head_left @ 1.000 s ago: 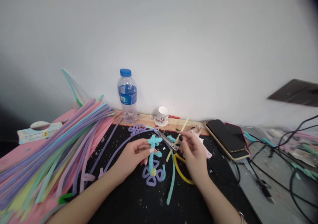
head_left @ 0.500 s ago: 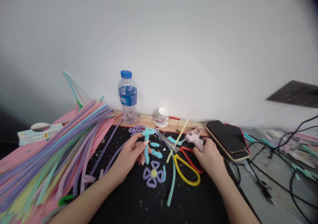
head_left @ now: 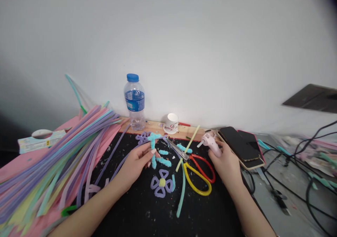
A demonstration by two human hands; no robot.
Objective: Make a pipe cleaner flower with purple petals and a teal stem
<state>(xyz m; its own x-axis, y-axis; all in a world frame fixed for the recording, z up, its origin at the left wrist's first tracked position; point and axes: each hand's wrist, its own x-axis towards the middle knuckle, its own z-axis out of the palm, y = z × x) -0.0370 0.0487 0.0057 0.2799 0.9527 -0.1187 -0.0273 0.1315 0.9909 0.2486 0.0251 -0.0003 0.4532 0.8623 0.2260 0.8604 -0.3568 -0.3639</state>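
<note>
My left hand (head_left: 134, 165) pinches a teal pipe-cleaner piece (head_left: 153, 146) with short arms, held upright above the black mat (head_left: 147, 212). My right hand (head_left: 226, 164) grips a small pink glue gun (head_left: 211, 141), its nozzle pointing left toward the teal piece. Between the hands lie scissors (head_left: 195, 168) with red and yellow handles, blades pointing up-left. A purple pipe-cleaner flower (head_left: 162, 185) with a yellow centre lies on the mat just below my left hand. Short teal bits (head_left: 163, 158) sit beside it.
A big bundle of pastel pipe cleaners (head_left: 52, 174) fans across the left. A water bottle (head_left: 134, 102) and a small white cup (head_left: 172, 122) stand at the wall. Two phones (head_left: 240, 144) lie right of the gun, with black cables (head_left: 302, 174) beyond.
My right hand left the scissors on the mat, moved right and picked up the pink glue gun. My left hand shifted the teal piece slightly left and up.
</note>
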